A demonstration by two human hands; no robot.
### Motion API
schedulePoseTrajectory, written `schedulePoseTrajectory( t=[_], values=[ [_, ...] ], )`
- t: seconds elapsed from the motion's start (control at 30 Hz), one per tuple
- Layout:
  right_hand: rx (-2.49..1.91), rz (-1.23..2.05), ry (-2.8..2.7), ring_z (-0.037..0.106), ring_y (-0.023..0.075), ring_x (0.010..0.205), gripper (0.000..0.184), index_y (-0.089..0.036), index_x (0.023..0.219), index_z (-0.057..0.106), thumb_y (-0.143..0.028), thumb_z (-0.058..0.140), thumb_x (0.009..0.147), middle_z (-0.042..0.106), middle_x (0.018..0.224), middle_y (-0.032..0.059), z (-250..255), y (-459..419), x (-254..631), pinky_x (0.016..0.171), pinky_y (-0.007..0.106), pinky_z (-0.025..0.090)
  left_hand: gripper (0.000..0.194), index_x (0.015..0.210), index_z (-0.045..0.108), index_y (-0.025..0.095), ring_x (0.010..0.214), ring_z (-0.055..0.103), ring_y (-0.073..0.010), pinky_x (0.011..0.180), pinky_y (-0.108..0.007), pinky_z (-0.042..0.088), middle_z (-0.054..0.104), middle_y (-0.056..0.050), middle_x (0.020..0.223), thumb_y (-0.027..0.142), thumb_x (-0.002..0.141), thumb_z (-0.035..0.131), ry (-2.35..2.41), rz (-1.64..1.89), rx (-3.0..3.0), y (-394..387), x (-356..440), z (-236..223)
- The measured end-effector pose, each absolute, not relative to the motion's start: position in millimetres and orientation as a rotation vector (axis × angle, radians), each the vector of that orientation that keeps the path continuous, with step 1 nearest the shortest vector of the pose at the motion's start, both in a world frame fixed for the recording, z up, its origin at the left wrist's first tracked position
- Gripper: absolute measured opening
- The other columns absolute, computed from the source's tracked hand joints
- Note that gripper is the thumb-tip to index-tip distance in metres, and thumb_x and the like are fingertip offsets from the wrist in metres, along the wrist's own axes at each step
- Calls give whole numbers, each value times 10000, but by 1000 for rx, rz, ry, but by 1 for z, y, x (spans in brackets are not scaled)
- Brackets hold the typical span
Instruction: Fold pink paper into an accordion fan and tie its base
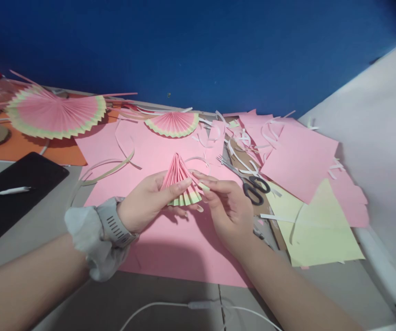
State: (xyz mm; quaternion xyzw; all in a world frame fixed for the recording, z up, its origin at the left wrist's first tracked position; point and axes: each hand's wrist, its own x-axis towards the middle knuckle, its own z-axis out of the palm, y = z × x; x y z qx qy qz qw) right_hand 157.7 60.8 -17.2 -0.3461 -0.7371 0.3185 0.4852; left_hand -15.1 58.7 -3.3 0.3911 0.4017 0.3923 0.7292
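Note:
A small pleated pink paper fan [179, 177] with a pale green edge is held upright above a large pink sheet [170, 248]. My left hand [146, 202] grips the fan from the left, thumb across its pleats. My right hand [227, 207] pinches the fan's green lower right edge with its fingertips. A grey watch and a white scrunchie sit on my left wrist.
Two finished pink and green fans, a large fan [55, 115] and a small fan [172, 123], lie at the back. Black-handled scissors [249, 181] rest right of my hands among paper strips. Yellow sheet [317, 230], more pink sheets [297, 156], a dark phone [12, 188], a white cable [198, 305] and a blue wall surround them.

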Motion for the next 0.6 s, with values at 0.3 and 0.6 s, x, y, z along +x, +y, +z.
schedulePoseTrajectory(
  t=[0.3, 0.6],
  values=[
    [-845, 877, -1728, 597, 151, 1109, 279, -229, 1061, 592, -46, 526, 861, 652, 1167, 36, -19, 60, 156, 977, 340, 477, 287, 975, 594, 163, 590, 671, -138, 493, -198, 557, 698, -30, 696, 399, 813, 624, 901, 876, 822, 60, -16, -3],
    [-857, 903, -1681, 612, 147, 1084, 230, -226, 1030, 587, -68, 516, 879, 661, 1136, 34, -19, 60, 155, 937, 311, 505, 372, 877, 616, 141, 630, 661, -192, 619, -336, 565, 681, -75, 747, 461, 901, 428, 938, 928, 912, 57, -15, -6]
  ],
)
